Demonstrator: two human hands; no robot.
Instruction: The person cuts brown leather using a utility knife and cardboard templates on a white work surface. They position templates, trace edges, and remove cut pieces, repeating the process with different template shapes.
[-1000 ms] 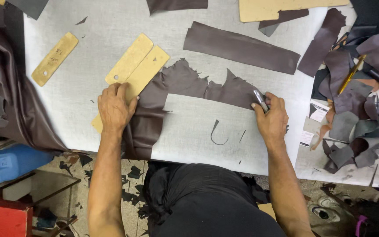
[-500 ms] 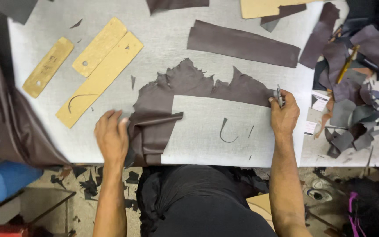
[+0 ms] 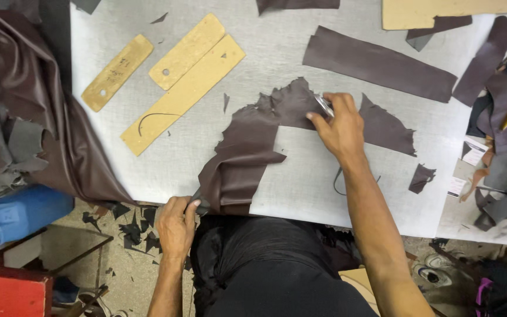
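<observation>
Here my left hand [image 3: 175,226] pinches the near edge of the ragged dark-brown leather piece [image 3: 247,158] at the grey desk [image 3: 300,64] rim while my right hand [image 3: 340,126] closes on what seems a small metal blade, and the limp, light hide wants holding flat near the cut.

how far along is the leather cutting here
Done: a long cut strip lies apart on the table. In hand: the right hand works a small metal tool on the ragged leather piece; the left hand grips its near edge. Left: that piece remains ragged.
</observation>
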